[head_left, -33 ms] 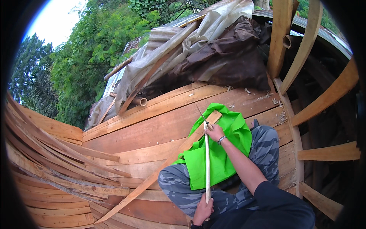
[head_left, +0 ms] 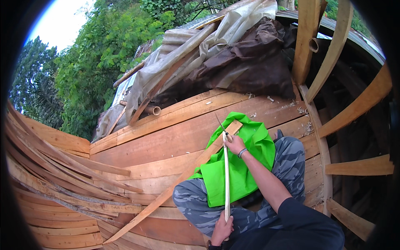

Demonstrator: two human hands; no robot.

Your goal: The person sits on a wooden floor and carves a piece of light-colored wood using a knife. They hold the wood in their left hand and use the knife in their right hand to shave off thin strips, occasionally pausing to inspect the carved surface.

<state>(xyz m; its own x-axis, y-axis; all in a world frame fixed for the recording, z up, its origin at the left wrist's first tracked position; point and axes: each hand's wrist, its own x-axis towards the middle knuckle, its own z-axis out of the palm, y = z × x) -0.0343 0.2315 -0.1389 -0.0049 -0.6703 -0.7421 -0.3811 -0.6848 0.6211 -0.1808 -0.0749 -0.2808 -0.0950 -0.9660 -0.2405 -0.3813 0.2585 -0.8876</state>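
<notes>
Right hand (head_left: 236, 144) had fingers curled round the handle of the knife (head_left: 221, 124), blade aimed outward. Left hand (head_left: 223, 230) had fingers wrapped on the pale stick (head_left: 227, 179) near its lower end. Stick crossed the green cloth (head_left: 246, 177) over camouflage trousers (head_left: 189, 204).

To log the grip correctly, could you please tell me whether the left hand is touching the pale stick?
Touching: the head view shows the left hand closed around the pale stick near its lower end.
</notes>
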